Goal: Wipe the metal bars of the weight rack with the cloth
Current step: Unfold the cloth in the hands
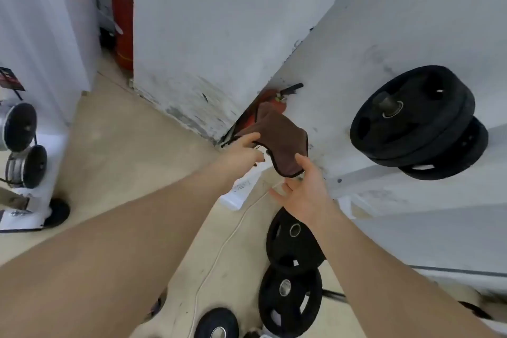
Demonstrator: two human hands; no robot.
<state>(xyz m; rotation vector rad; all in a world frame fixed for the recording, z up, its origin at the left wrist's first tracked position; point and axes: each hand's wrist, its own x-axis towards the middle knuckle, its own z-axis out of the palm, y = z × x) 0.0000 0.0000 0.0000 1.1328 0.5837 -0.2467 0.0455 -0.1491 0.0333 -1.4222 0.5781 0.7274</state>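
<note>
Cloth: brown with a dark stitched hem, bunched and sagging. It is held in the air between both hands, in front of the corner where the scuffed white wall meets the white weight rack.

Left hand: grips the cloth's left edge, thumb over the top.

Right hand: thumb laid on the lower hem, visible fingers spread loose. Whether it actually pinches the cloth cannot be told.

Surroundings: a red fire extinguisher sits in the corner directly behind the cloth, partly hidden by it. To the right, black weight plates hang stacked on a rack peg. Further plates sit low beside the rack, under the right forearm. A white cable trails across the beige floor.
</note>
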